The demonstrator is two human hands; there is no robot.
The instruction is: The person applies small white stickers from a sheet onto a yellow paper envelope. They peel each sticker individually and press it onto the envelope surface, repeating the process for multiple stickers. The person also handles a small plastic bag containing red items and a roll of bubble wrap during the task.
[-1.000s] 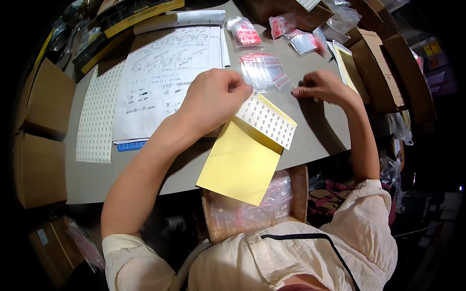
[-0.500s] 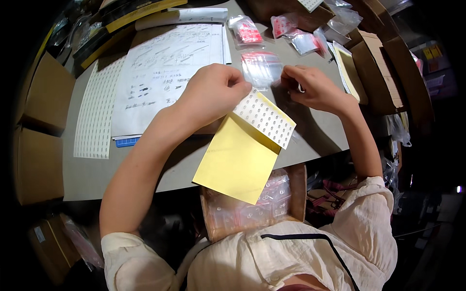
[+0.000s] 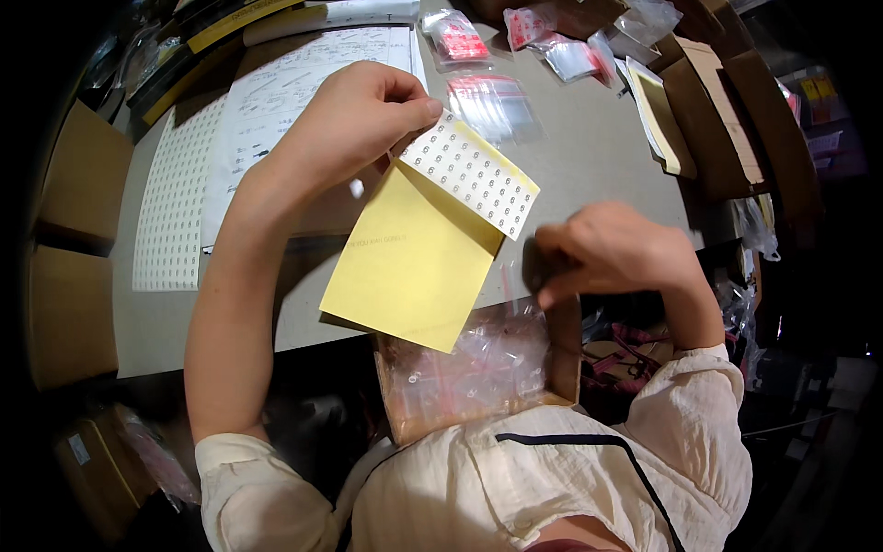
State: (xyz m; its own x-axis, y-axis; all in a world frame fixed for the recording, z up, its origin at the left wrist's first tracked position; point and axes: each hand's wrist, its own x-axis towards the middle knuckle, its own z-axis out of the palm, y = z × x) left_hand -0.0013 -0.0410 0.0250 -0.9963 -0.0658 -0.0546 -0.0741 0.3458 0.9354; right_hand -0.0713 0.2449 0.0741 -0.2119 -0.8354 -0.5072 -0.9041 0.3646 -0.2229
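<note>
My left hand (image 3: 354, 124) pinches the upper edge of a label sheet (image 3: 474, 175) between thumb and fingers. Its white face carries rows of small printed round stickers, and it is folded over so the yellow backing (image 3: 409, 258) hangs down over the table edge. My right hand (image 3: 621, 253), blurred by motion, hovers by the right side of a cardboard box (image 3: 564, 363) with thumb and forefinger apart. A small clear zip bag (image 3: 508, 285) with a reddish strip shows just left of its fingertips, over the box. Clear bags (image 3: 469, 368) bearing small round stickers fill the box.
Flat zip bags (image 3: 492, 106) lie on the grey table, with red-marked bag packs (image 3: 458, 37) behind. Handwritten papers (image 3: 303, 83) and another sticker sheet (image 3: 175, 202) lie at left. Cardboard boxes (image 3: 78, 313) stand at left; an open carton (image 3: 708, 120) stands at right.
My right hand has come down from beside the flat zip bags toward the box, and its fingers have parted. My left hand has shifted left and farther away with the label sheet.
</note>
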